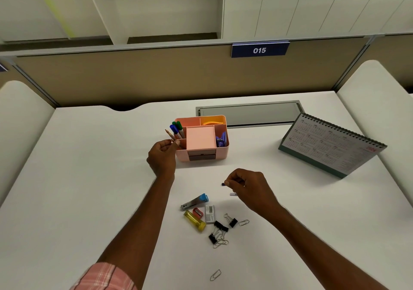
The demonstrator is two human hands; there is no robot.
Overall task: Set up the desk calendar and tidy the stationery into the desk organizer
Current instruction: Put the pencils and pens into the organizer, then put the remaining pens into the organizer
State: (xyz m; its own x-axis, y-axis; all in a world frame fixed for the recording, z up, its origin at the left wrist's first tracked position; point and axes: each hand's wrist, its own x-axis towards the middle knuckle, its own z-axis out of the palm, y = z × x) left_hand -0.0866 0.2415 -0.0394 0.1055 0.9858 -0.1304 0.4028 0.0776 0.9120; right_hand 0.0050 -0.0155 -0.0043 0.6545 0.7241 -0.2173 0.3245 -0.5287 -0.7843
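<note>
Now, left grip: left hand [162, 155] pinches a pencil [169, 134] between thumb and fingertips, other fingers curled in; sharpened tip points up and far-left.
Pencil position: at the left wall of the pink organizer [202, 155]; lower end is at the near-left compartment, cannot tell whether it is inside yet.
Pencil handling (judgement): light, stiff, wooden; the lead tip is the fragile part. Hold low on the shaft, lower blunt end first, let go only once it is bottomed.
Right grip: right hand [248, 183] pinches a tiny dark-blue piece [223, 184] at thumb and forefinger, raised just above the table [89, 178]; what it is cannot be told.
Small piece handling (judgement): near weightless, easily dropped; needs a fingertip pinch.
Under right hand: a pale lilac piece [233, 194] on the table.
Organizer contents: markers [177, 128] in the left slot, pink note block [200, 137] in the middle, orange notes [212, 122] far right, a purple item [221, 141] right.
Loose pile, near side: metal tool with blue end [194, 201], red sharpener [198, 212], yellow tube [194, 220], small white box [210, 214], binder clips [221, 226], paper clips [244, 223]; one lone paper clip [215, 275] nearer.
Calendar [330, 146]: standing upright, far right, well apart from the organizer.
Progress (judgement): calendar done; sorting partway.
</note>
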